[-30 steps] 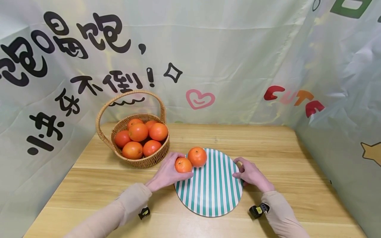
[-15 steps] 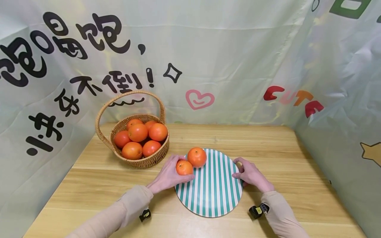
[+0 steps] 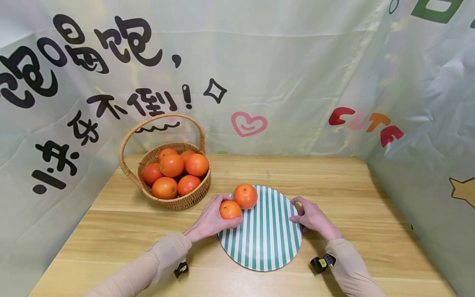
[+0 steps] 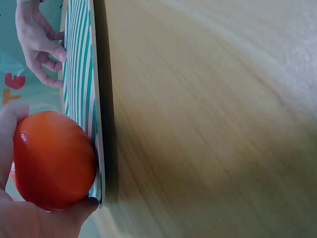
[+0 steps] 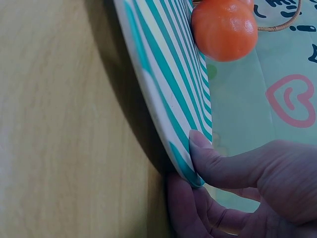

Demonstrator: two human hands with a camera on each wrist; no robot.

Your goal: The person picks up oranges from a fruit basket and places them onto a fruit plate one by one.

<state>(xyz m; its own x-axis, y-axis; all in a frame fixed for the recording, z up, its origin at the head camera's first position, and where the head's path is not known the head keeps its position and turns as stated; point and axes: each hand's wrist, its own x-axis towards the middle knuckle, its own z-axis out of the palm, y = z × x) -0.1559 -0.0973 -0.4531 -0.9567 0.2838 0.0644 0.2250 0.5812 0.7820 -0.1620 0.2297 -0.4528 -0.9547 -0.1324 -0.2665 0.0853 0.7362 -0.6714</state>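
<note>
A round plate [image 3: 263, 243] with green and white stripes lies on the wooden table. My left hand [image 3: 213, 216] curls its thumb and fingers round an orange [image 3: 230, 209] at the plate's left edge; the left wrist view shows this orange [image 4: 54, 161] resting against the striped surface. Touching it or close behind stands a second orange [image 3: 245, 196], also on the plate. At the right rim, my right hand [image 3: 313, 216] pinches the plate, thumb on top and fingers underneath, as the right wrist view shows with the thumb [image 5: 223, 166] over the stripes.
A wicker basket [image 3: 185, 202] with a tall handle stands at the back left, holding several oranges [image 3: 172, 166]. Printed cloth [image 3: 289, 82] hangs behind and along both sides of the wooden table [image 3: 356, 198].
My left hand and its orange have shifted slightly to the right and toward me on the plate. The right hand, plate and second orange stay put.
</note>
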